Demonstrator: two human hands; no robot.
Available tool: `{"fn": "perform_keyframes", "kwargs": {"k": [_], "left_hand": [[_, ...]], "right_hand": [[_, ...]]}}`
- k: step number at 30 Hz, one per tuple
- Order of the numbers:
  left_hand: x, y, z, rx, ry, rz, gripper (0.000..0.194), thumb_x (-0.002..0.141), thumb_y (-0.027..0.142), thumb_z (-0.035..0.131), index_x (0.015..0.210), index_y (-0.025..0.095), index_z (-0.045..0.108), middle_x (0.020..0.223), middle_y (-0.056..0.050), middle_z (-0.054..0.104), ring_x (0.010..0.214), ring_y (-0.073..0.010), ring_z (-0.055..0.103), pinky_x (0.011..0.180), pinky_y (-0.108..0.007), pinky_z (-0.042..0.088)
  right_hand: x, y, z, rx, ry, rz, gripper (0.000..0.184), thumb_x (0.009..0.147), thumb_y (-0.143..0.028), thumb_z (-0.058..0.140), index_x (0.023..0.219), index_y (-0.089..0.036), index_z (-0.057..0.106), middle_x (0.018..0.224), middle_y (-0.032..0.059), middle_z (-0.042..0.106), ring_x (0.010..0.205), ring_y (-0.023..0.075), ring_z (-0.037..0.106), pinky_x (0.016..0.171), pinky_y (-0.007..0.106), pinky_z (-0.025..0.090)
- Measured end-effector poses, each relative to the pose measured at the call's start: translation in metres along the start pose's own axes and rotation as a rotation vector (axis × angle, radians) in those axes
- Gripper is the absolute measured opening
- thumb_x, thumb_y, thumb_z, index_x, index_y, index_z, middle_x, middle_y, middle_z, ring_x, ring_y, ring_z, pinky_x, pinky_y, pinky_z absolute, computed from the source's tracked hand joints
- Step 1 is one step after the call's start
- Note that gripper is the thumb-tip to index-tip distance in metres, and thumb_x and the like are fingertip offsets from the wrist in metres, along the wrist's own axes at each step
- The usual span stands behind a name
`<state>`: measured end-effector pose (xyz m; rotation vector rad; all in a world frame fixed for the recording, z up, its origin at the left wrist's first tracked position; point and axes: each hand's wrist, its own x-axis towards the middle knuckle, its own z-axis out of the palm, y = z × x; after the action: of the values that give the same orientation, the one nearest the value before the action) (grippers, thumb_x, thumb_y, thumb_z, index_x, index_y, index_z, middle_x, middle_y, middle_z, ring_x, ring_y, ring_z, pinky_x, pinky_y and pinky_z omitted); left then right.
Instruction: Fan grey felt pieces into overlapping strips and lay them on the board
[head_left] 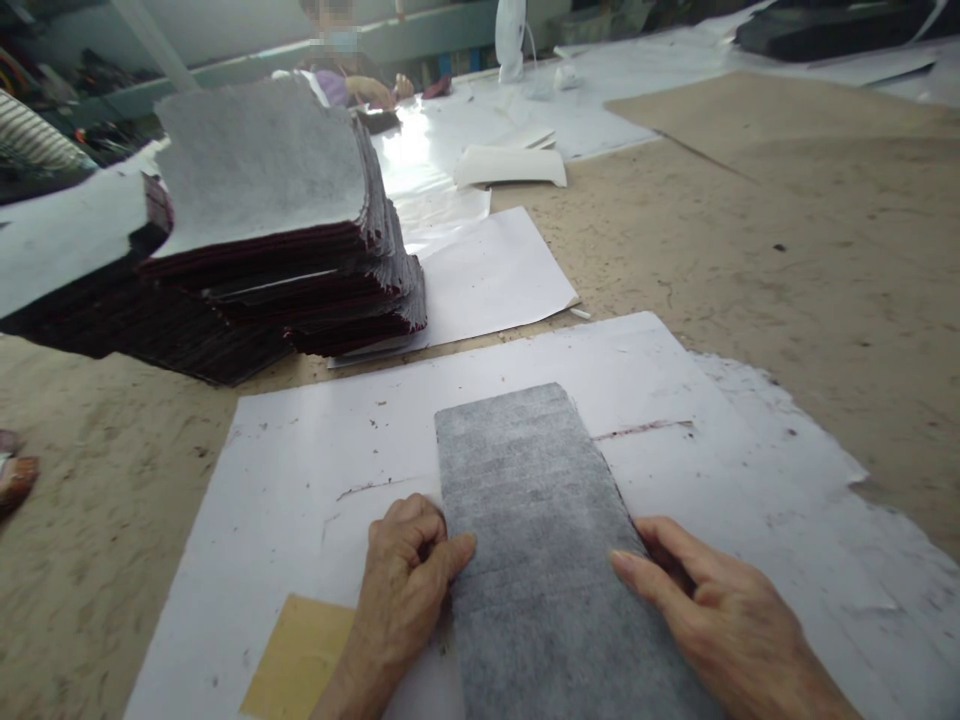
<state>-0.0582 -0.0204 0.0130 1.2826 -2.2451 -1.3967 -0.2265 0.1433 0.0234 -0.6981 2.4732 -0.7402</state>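
A long grey fabric-like panel [529, 520] with a fibrous surface lies on a white sheet of paper [300, 470], running out of view at the bottom. My left hand [412, 570] grips its left edge, thumb on top and fingers curled at the side. On the opposite edge, my right hand [709, 590] pinches the panel between thumb and fingers. The undersides of both grips are hidden. Beside my left wrist, a tan square patch [300, 650] lies on the paper.
Tall stacks of similar grey panels [262, 170] with dark red undersides stand at the back left. A curved white piece [511, 166] lies farther back. Brown board [795, 120] covers the far right. A person [352, 85] sits across the table. Thread scraps dot the paper.
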Motion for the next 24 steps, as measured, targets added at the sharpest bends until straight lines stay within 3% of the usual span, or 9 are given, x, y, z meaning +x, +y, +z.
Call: {"fn": "perform_keyframes", "kwargs": {"k": [3, 11, 16, 21, 24], "left_hand": [[0.0005, -0.0014, -0.0005, -0.057, -0.003, -0.017, 0.038, 0.071, 0.032, 0.058, 0.044, 0.019, 0.033, 0.059, 0.002, 0.04, 0.066, -0.0153, 0.042, 0.065, -0.03, 0.031], [0.0006, 0.0022, -0.003, -0.034, -0.011, -0.049, 0.037, 0.069, 0.031, 0.057, 0.042, 0.018, 0.035, 0.065, 0.0, 0.048, 0.069, -0.0155, 0.048, 0.061, -0.028, 0.038], [-0.0006, 0.0061, -0.0034, 0.015, -0.004, -0.047, 0.036, 0.068, 0.031, 0.055, 0.041, 0.019, 0.035, 0.066, -0.001, 0.049, 0.072, -0.017, 0.05, 0.063, -0.029, 0.04], [-0.0013, 0.0014, -0.0014, -0.019, -0.004, -0.037, 0.036, 0.068, 0.03, 0.056, 0.043, 0.018, 0.033, 0.066, 0.0, 0.046, 0.071, -0.0163, 0.046, 0.065, -0.029, 0.036], [-0.001, -0.0002, -0.0011, -0.017, -0.021, -0.027, 0.037, 0.069, 0.032, 0.056, 0.044, 0.018, 0.032, 0.066, 0.0, 0.045, 0.07, -0.0162, 0.045, 0.066, -0.03, 0.033]], "right_hand": [[0.0007, 0.0008, 0.0013, 0.054, -0.111, 0.094, 0.035, 0.069, -0.055, 0.046, 0.08, -0.025, 0.061, 0.08, 0.0011, 0.069, 0.069, 0.0207, 0.064, 0.057, 0.029, 0.049], [0.0018, -0.0007, -0.0007, 0.071, -0.151, 0.159, 0.045, 0.065, -0.059, 0.046, 0.091, -0.026, 0.064, 0.099, 0.0031, 0.068, 0.086, 0.0257, 0.064, 0.07, 0.035, 0.05], [0.0038, -0.0008, 0.0, 0.075, -0.157, 0.179, 0.047, 0.064, -0.06, 0.047, 0.092, -0.026, 0.064, 0.093, 0.0029, 0.07, 0.067, 0.0228, 0.065, 0.061, 0.034, 0.051], [0.0038, 0.0002, 0.0011, 0.099, -0.106, 0.133, 0.043, 0.063, -0.056, 0.051, 0.089, -0.026, 0.066, 0.092, 0.0042, 0.07, 0.079, 0.0244, 0.065, 0.063, 0.032, 0.051], [0.0026, 0.0012, 0.001, 0.087, -0.082, 0.094, 0.038, 0.065, -0.053, 0.052, 0.087, -0.025, 0.065, 0.083, 0.004, 0.069, 0.072, 0.0223, 0.064, 0.057, 0.029, 0.05]]}}
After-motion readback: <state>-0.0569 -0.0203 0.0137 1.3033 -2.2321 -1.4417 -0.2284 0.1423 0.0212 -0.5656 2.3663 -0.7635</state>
